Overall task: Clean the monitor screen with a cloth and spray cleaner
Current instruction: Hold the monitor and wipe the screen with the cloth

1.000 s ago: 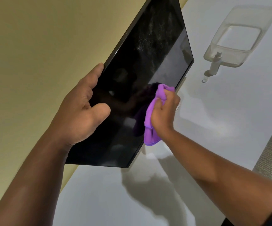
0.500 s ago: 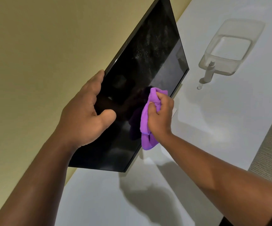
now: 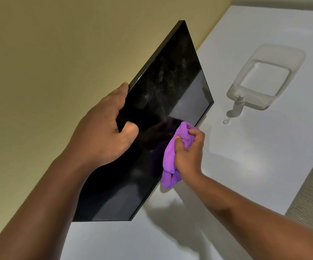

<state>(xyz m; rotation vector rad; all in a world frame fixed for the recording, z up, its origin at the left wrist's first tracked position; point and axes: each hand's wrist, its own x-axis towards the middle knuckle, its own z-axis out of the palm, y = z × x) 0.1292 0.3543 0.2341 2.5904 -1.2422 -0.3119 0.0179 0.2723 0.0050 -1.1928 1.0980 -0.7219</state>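
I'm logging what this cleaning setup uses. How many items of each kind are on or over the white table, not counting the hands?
Monitor: 1, steadied by the left hand
Purple cloth: 1, gripped in the right hand
Spray bottle: 1, standing on the table
Clear plastic container: 1
Total: 4

no readable text, no labels, no brands, no numbers
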